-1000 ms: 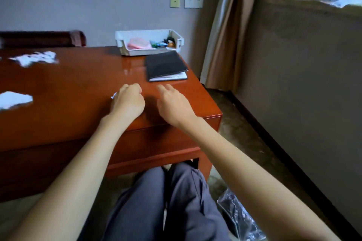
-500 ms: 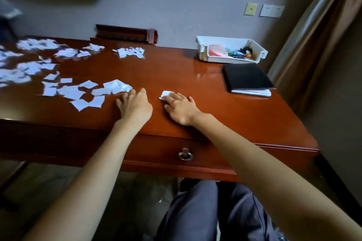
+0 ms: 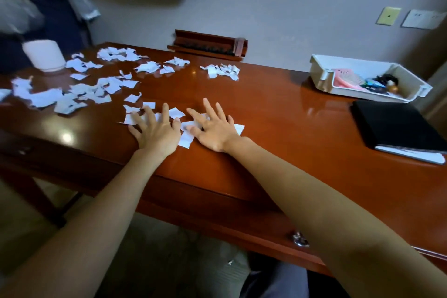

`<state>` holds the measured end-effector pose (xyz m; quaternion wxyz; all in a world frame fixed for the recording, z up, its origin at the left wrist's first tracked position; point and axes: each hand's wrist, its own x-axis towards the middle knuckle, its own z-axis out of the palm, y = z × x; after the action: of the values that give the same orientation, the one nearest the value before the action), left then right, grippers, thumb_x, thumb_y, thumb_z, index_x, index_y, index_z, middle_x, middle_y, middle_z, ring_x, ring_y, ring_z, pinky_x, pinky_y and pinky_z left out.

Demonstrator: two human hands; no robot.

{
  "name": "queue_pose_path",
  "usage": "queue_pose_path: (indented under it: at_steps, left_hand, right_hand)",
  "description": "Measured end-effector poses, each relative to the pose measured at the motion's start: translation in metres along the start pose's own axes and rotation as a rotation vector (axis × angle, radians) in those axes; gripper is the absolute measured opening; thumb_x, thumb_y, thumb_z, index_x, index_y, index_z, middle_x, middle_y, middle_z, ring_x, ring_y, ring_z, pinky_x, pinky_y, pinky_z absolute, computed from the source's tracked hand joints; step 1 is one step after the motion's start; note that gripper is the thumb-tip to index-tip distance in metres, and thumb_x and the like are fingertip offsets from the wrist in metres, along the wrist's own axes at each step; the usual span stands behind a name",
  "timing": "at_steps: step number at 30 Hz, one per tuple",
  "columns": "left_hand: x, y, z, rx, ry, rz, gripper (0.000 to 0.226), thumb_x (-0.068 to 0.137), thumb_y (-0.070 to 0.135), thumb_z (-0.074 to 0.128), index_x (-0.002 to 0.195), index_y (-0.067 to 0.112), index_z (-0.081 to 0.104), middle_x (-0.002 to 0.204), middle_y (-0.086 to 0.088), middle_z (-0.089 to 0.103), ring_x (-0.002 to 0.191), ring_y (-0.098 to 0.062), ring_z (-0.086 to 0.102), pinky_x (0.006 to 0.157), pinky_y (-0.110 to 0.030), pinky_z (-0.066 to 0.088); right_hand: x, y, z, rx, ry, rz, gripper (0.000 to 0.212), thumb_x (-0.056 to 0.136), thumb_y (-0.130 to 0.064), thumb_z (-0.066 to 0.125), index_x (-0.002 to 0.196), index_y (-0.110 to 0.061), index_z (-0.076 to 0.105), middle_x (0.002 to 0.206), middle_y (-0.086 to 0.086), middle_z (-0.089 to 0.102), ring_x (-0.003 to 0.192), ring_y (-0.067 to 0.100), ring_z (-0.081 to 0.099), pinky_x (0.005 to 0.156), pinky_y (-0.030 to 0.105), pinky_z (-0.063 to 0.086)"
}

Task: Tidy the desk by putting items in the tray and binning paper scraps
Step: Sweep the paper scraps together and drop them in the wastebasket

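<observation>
Since half a second ago both hands have moved left from a single scrap onto the near edge of the paper scraps [image 3: 101, 89], which lie left of the tray [image 3: 367, 80] on the desk [image 3: 278, 128]. The left hand [image 3: 157, 133] and right hand [image 3: 214, 129] lie flat, fingers spread, gripping nothing; gathering is likely starting. The tray holds small items, hard to identify. No bin is visible. The black folder [image 3: 396, 126] is cut off at the right.

glossy lacquered wood desk [image 3: 278, 113], matt white torn paper scraps [image 3: 108, 84], smooth white plastic tray [image 3: 321, 72]
</observation>
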<state>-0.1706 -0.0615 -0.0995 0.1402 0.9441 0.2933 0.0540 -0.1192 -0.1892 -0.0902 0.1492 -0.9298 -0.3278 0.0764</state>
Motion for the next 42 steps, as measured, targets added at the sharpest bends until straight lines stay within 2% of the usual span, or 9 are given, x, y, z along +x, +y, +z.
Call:
queue_pose_path:
  at_steps: [7,17,21,25,30,32,36,39,42]
  left_hand:
    - [0.014,0.004,0.006,0.116,-0.037,0.177,0.048,0.102,0.034,0.016,0.149,0.026,0.019,0.158,-0.011,0.012,0.144,-0.039,0.007,0.117,-0.051,0.006]
    - [-0.039,0.088,0.031,0.062,-0.015,0.398,0.045,0.101,0.031,0.023,0.144,0.022,0.032,0.154,-0.012,0.025,0.143,-0.032,0.018,0.117,-0.042,0.014]
    - [-0.076,0.135,0.043,0.044,0.01,0.479,0.043,0.1,0.034,0.026,0.138,0.021,0.043,0.144,-0.013,0.038,0.13,-0.032,0.033,0.108,-0.042,0.026]
    - [-0.1,0.16,0.045,-0.006,0.075,0.503,0.045,0.096,0.038,0.033,0.137,0.023,0.043,0.141,-0.014,0.036,0.124,-0.033,0.033,0.102,-0.041,0.028]
    - [-0.089,0.162,0.05,0.014,0.005,0.529,0.051,0.095,0.036,0.034,0.145,0.03,0.025,0.155,-0.01,0.014,0.14,-0.034,0.015,0.111,-0.046,0.019]
    - [-0.081,0.163,0.052,0.063,-0.037,0.553,0.049,0.097,0.036,0.029,0.146,0.033,0.023,0.154,-0.006,0.019,0.138,-0.031,0.019,0.111,-0.044,0.019]
    - [-0.071,0.167,0.053,0.089,0.02,0.63,0.04,0.098,0.031,0.028,0.137,0.031,0.039,0.134,-0.003,0.04,0.12,-0.026,0.035,0.099,-0.038,0.028]
    - [-0.068,0.172,0.052,0.074,0.058,0.639,0.034,0.1,0.027,0.031,0.132,0.024,0.042,0.128,-0.007,0.041,0.116,-0.025,0.039,0.093,-0.035,0.036]
    - [-0.066,0.175,0.053,0.047,0.099,0.614,0.028,0.1,0.028,0.034,0.125,0.019,0.043,0.124,-0.009,0.044,0.11,-0.026,0.048,0.078,-0.031,0.041]
  right_hand:
    - [0.002,0.019,0.002,-0.057,-0.034,-0.002,0.047,0.101,-0.044,0.021,0.147,-0.036,0.02,0.16,0.005,0.005,0.148,0.024,0.0,0.119,0.042,0.0]
    - [-0.077,0.108,-0.028,-0.014,0.168,0.167,0.04,0.102,-0.021,0.032,0.141,-0.017,0.039,0.147,0.022,0.035,0.14,0.03,0.028,0.114,0.037,0.025]
    - [-0.124,0.142,-0.041,0.058,0.266,0.221,0.039,0.1,-0.016,0.034,0.137,-0.016,0.046,0.148,0.011,0.04,0.143,0.023,0.026,0.115,0.033,0.023]
    - [-0.157,0.158,-0.056,-0.005,0.444,0.302,0.041,0.099,-0.028,0.037,0.139,-0.021,0.042,0.151,0.01,0.034,0.142,0.025,0.025,0.115,0.036,0.018]
    - [-0.165,0.161,-0.049,-0.094,0.242,0.326,0.063,0.089,-0.062,0.038,0.146,-0.041,0.018,0.159,0.001,0.008,0.145,0.029,0.01,0.114,0.05,0.017]
    - [-0.154,0.158,-0.046,-0.103,0.239,0.287,0.07,0.085,-0.067,0.039,0.146,-0.043,0.014,0.159,-0.001,0.004,0.144,0.029,0.011,0.112,0.05,0.019]
    - [-0.128,0.158,-0.043,-0.203,0.168,0.225,0.065,0.087,-0.066,0.036,0.145,-0.041,0.021,0.151,-0.001,0.023,0.136,0.026,0.023,0.106,0.044,0.022]
    - [-0.118,0.164,-0.044,-0.187,0.186,0.203,0.052,0.093,-0.057,0.035,0.14,-0.035,0.035,0.129,0.002,0.04,0.12,0.024,0.034,0.098,0.037,0.031]
    - [-0.115,0.17,-0.044,-0.226,0.243,0.126,0.043,0.097,-0.045,0.036,0.135,-0.026,0.041,0.125,0.008,0.044,0.11,0.027,0.041,0.094,0.037,0.039]
